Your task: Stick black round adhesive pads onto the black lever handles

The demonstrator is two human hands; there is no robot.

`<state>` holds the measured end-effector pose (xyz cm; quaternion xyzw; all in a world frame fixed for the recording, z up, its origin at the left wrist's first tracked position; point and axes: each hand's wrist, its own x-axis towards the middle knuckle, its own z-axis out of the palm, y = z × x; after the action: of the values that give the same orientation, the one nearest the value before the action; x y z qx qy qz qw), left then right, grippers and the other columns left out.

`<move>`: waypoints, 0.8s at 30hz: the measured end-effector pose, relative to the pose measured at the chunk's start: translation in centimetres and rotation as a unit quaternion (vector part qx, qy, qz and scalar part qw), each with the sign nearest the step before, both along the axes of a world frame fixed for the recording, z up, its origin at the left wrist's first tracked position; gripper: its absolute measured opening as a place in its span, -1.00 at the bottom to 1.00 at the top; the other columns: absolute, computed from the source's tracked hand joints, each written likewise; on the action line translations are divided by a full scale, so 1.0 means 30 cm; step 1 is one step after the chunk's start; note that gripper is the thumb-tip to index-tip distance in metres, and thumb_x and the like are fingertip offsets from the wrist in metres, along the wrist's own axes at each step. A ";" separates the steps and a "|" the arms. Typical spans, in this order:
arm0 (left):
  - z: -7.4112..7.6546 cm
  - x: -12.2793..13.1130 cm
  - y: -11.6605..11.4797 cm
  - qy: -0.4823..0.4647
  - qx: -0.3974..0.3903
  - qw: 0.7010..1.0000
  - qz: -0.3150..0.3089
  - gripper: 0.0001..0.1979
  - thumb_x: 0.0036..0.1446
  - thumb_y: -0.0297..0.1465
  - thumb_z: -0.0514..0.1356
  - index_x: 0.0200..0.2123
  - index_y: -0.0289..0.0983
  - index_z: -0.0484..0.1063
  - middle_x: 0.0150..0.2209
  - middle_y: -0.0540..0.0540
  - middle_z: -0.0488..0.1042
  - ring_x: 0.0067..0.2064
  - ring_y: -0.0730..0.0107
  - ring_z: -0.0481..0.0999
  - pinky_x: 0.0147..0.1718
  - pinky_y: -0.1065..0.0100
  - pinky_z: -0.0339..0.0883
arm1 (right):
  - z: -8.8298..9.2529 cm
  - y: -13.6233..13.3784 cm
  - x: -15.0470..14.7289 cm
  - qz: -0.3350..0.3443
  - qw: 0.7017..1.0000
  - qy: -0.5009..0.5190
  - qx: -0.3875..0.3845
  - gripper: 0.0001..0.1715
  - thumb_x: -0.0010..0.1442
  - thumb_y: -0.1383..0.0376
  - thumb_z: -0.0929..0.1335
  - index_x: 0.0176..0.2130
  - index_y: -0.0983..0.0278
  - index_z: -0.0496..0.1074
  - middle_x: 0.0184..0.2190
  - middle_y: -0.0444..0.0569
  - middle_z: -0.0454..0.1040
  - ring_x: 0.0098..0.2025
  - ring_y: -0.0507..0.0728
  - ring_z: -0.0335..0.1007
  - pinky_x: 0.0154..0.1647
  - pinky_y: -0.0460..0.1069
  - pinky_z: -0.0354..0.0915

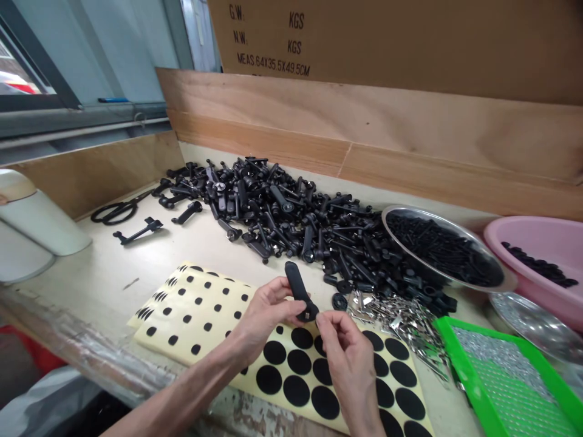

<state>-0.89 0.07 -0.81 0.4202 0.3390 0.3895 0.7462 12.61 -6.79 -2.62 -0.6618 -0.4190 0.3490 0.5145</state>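
Observation:
My left hand (264, 315) is closed on a black plastic lever (299, 290), held upright above a yellow sheet of large black round stickers (298, 370). My right hand (346, 349) pinches at the lever's lower end with thumb and forefinger; whatever is between its fingertips is too small to make out. Behind the hands lies a big heap of the same black levers (291, 218). A pile of small shiny metal clips (401, 318) sits just to the right of the hands.
Yellow sheets of small black dots (191, 303) lie at left. A steel bowl of black screws (437, 246), a pink basin (537, 261), a green tray (501, 376) and a steel dish (537, 325) stand at right. Scissors (116, 211) and a white container (36, 221) are at far left.

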 end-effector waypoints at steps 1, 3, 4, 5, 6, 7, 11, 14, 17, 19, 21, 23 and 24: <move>0.002 0.001 -0.001 0.004 0.005 1.000 0.005 -0.71 0.00 -0.39 0.34 -0.16 -0.29 0.47 -0.16 -0.17 0.53 -0.20 0.26 0.53 -0.29 0.33 0.42 | -0.001 -0.002 -0.001 0.001 1.000 -0.028 0.005 -0.63 0.18 0.00 0.33 -0.45 0.23 0.37 -0.62 -0.18 0.26 -0.57 0.03 0.14 -0.57 -0.08 0.09; 0.004 0.004 -0.003 0.014 0.014 1.000 0.016 -0.72 0.00 -0.42 0.33 -0.17 -0.30 0.46 -0.18 -0.16 0.54 -0.21 0.27 0.53 -0.29 0.33 0.43 | -0.003 -0.006 0.000 -0.002 0.996 -0.090 0.023 -0.66 0.22 0.03 0.29 -0.42 0.21 0.36 -0.57 -0.15 0.33 -0.55 0.05 0.21 -0.52 -0.06 0.15; 0.004 0.005 -0.004 0.018 0.019 0.999 0.021 -0.72 -0.01 -0.43 0.33 -0.17 -0.30 0.46 -0.20 -0.15 0.54 -0.22 0.28 0.52 -0.29 0.33 0.42 | -0.005 -0.008 0.000 -0.005 0.992 -0.124 0.037 -0.68 0.25 0.06 0.27 -0.40 0.21 0.36 -0.54 -0.13 0.37 -0.53 0.06 0.25 -0.49 -0.05 0.19; 0.004 0.005 -0.005 0.020 0.026 0.999 0.025 -0.73 0.00 -0.44 0.33 -0.18 -0.31 0.45 -0.22 -0.14 0.54 -0.23 0.30 0.52 -0.29 0.34 0.42 | -0.007 -0.010 0.000 -0.005 0.986 -0.159 0.051 -0.69 0.28 0.09 0.24 -0.38 0.21 0.36 -0.49 -0.10 0.40 -0.49 0.08 0.29 -0.44 -0.05 0.21; 0.003 0.007 -0.007 0.022 0.034 0.999 0.030 -0.74 0.00 -0.45 0.32 -0.19 -0.31 0.45 -0.23 -0.12 0.54 -0.24 0.32 0.51 -0.30 0.35 0.42 | -0.008 -0.011 -0.001 -0.005 0.979 -0.193 0.065 -0.69 0.31 0.12 0.20 -0.36 0.21 0.36 -0.44 -0.07 0.42 -0.44 0.09 0.34 -0.40 -0.04 0.23; 0.002 0.008 -0.008 0.023 0.042 0.998 0.035 -0.75 0.00 -0.45 0.32 -0.20 -0.31 0.45 -0.25 -0.11 0.53 -0.26 0.34 0.51 -0.30 0.36 0.41 | -0.010 -0.010 -0.002 -0.004 0.971 -0.225 0.079 -0.69 0.33 0.15 0.17 -0.34 0.21 0.36 -0.41 -0.05 0.43 -0.39 0.11 0.36 -0.38 -0.03 0.24; -0.007 0.019 -0.013 0.044 0.053 0.996 0.053 -0.75 -0.03 -0.46 0.34 -0.23 -0.31 0.45 -0.31 -0.08 0.53 -0.27 0.36 0.50 -0.30 0.41 0.38 | -0.018 -0.007 -0.014 -0.016 0.930 -0.355 0.097 -0.69 0.36 0.24 0.12 -0.29 0.20 0.36 -0.38 -0.02 0.41 -0.38 0.12 0.39 -0.48 -0.05 0.18; -0.005 0.030 -0.020 0.056 0.065 0.994 0.067 -0.76 -0.07 -0.47 0.35 -0.27 -0.31 0.45 -0.33 -0.07 0.54 -0.28 0.36 0.50 -0.30 0.41 0.38 | -0.037 -0.009 -0.017 -0.035 0.892 -0.445 0.071 -0.70 0.35 0.27 0.13 -0.27 0.19 0.40 -0.37 -0.01 0.38 -0.46 0.10 0.34 -0.60 -0.05 0.08; 0.005 0.036 -0.028 0.051 0.063 0.995 0.063 -0.75 -0.07 -0.45 0.35 -0.27 -0.31 0.44 -0.31 -0.09 0.55 -0.31 0.35 0.51 -0.32 0.38 0.40 | -0.058 -0.014 0.004 -0.040 0.866 -0.496 0.048 -0.63 0.33 0.27 0.12 -0.06 0.21 0.43 -0.32 0.06 0.38 -0.47 0.14 0.32 -0.64 -0.03 -0.01; 0.011 0.033 -0.028 0.044 0.052 0.996 0.052 -0.72 -0.06 -0.42 0.35 -0.23 -0.30 0.43 -0.25 -0.12 0.55 -0.30 0.32 0.51 -0.37 0.36 0.43 | -0.060 -0.016 0.029 -0.034 0.877 -0.477 0.050 -0.57 0.33 0.26 0.11 0.04 0.23 0.40 -0.27 0.10 0.40 -0.43 0.17 0.34 -0.63 -0.01 0.01; 0.012 0.026 -0.023 0.035 0.040 0.998 0.040 -0.71 -0.02 -0.40 0.33 -0.19 -0.30 0.42 -0.20 -0.15 0.54 -0.29 0.30 0.52 -0.39 0.34 0.45 | -0.047 -0.013 0.051 -0.017 0.919 -0.389 0.063 -0.57 0.34 0.23 0.11 0.00 0.24 0.42 -0.23 0.09 0.43 -0.37 0.17 0.38 -0.55 -0.02 0.14; 0.009 0.018 -0.017 0.024 0.029 0.999 0.023 -0.72 0.03 -0.39 0.29 -0.16 -0.31 0.41 -0.19 -0.16 0.53 -0.29 0.31 0.51 -0.40 0.34 0.45 | -0.023 -0.007 0.060 -0.001 0.964 -0.256 0.069 -0.60 0.35 0.17 0.12 -0.08 0.22 0.45 -0.27 0.04 0.45 -0.35 0.14 0.38 -0.44 -0.02 0.23; 0.007 0.015 -0.016 0.020 0.026 0.999 0.012 -0.73 0.05 -0.40 0.27 -0.15 -0.31 0.41 -0.19 -0.16 0.52 -0.29 0.32 0.51 -0.40 0.35 0.44 | -0.010 -0.003 0.058 0.009 0.980 -0.188 0.063 -0.60 0.35 0.13 0.13 -0.12 0.21 0.45 -0.34 0.00 0.45 -0.38 0.13 0.37 -0.42 -0.03 0.25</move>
<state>-0.44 -0.41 -0.62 0.4426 0.3489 0.3989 0.7234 14.37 -6.88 -2.93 -0.6780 -0.5355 0.1957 0.4639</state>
